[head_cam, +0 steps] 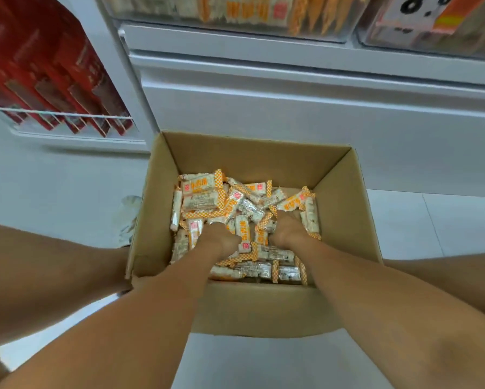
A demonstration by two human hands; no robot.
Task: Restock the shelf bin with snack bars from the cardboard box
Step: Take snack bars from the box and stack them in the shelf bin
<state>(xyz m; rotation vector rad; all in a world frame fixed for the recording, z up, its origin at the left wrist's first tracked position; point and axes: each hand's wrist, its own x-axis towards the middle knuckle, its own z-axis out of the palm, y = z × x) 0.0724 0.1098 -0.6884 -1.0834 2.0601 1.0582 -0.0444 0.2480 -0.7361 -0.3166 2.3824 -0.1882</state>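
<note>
Cardboard box point(263, 310) sits open on the pale floor point(53, 197), just in front of the white shelf unit point(291, 108), and both hands are plunged into the loose pile of snack bars point(204, 192) that covers its bottom. Left hand point(220, 238) and right hand point(287, 230) lie side by side near the middle of the pile, fingers dug down among the wrappers; they look curled around bars, but the fingertips are buried, so I cannot tell how firm the hold is. Up at the far edge, a clear shelf bin point(235, 12) already holds bars in the same orange and white wrappers, though its fill level is cut off from view. My judgement: the restocking is under way, with plenty left, since the box is far from empty. Counted: one box, two hands, roughly two dozen bars showing in the box, too tangled for an exact number. Red boxes point(53, 80) stand on a wire rack at far left
</note>
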